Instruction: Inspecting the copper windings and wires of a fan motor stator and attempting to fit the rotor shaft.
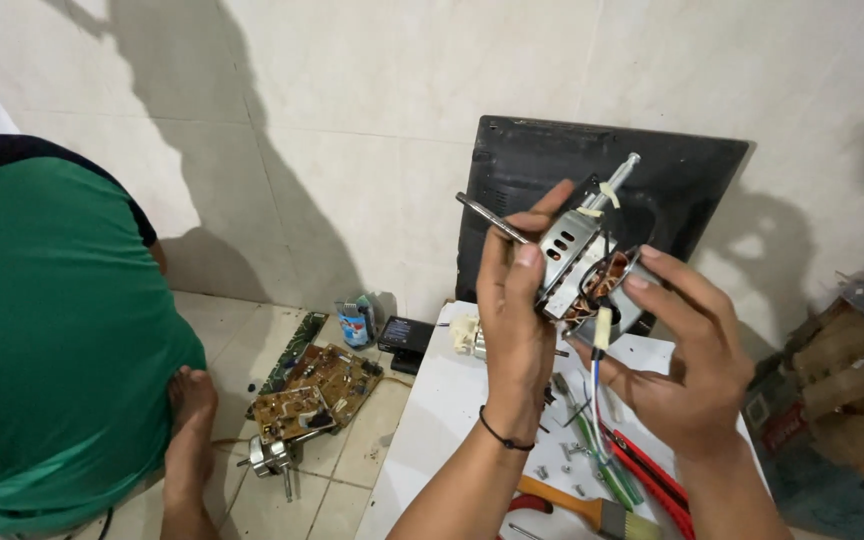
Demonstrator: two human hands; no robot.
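I hold a small electric motor (pixel 584 258) up in front of me with both hands; its metal casing, protruding shaft and copper windings show. My left hand (pixel 514 310) grips the casing's left side and also pinches a thin metal rod (pixel 490 218) that sticks out up-left. My right hand (pixel 687 350) cups the motor's right side, fingers curled around the winding end. Blue and white wires (pixel 598 350) hang down from the motor between my hands.
Below is a white table (pixel 432 420) with red-handled pliers (pixel 652 475), a paintbrush (pixel 592 510), screws and small parts. A black panel (pixel 697 175) leans on the tiled wall. Circuit boards (pixel 312 385) lie on the floor beside a person in a green shirt (pixel 52 350). Cardboard boxes (pixel 852 390) sit at the right.
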